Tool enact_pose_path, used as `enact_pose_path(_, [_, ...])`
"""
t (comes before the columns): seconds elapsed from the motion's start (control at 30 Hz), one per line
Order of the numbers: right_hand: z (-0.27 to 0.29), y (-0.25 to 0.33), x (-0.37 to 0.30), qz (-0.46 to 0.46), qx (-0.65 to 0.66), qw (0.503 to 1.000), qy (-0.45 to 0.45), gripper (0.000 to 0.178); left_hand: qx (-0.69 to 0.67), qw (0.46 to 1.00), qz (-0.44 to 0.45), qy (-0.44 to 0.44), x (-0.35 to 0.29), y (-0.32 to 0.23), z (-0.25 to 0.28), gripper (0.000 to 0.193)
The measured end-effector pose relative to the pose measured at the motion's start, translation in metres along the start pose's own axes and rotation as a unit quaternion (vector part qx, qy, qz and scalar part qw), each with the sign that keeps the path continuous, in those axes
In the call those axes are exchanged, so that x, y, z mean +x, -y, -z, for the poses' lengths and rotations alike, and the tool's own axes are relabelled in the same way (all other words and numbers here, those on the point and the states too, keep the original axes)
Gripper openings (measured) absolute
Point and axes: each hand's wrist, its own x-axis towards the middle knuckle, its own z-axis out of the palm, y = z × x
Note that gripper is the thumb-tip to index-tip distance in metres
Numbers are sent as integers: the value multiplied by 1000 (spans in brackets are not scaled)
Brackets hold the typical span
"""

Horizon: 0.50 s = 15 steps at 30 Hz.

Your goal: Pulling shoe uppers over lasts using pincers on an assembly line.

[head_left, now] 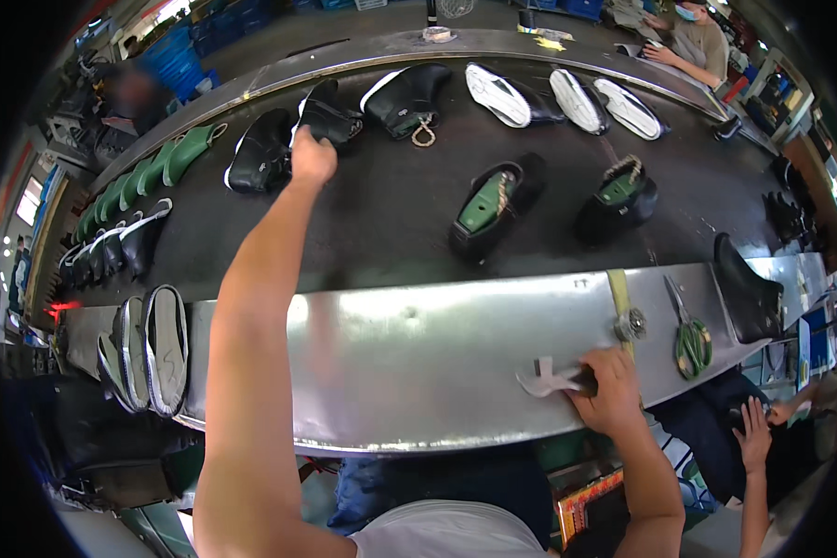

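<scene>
My left hand (313, 158) reaches far across the dark bench, closed on the near side of a black boot (328, 113) with a pale sole edge. Its fingertips are partly hidden against the boot. Similar black boots stand close on either side, one at the left (261, 153) and one at the right (407, 98) with a rope loop. Over the metal ledge (418, 344), my right hand (611, 389) is wrapped round what look like lasting pincers (547, 379). Their curved metal jaw and square stub point left; the handles are mostly hidden in my palm.
Two black uppers with green lasts (484, 203) (620, 191) stand mid-bench. White-soled shoes (499, 95) lie behind them. Green lasts (191, 153) line the left. Soles (166, 349), green-handled scissors (692, 344) and a black boot (748, 293) rest on the ledge. A co-worker's hand (754, 433) is at right.
</scene>
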Motion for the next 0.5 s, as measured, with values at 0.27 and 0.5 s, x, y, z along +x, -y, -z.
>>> enact_pose_path(0.27, [-3, -3, -5, -6, -23, 1000, 1, 45, 41, 968, 234, 85, 67, 7, -14, 75])
enact_pose_path(0.5, [-5, 0, 1, 14, 10, 1000, -6, 42, -233, 916, 322, 62, 55, 20, -19, 55])
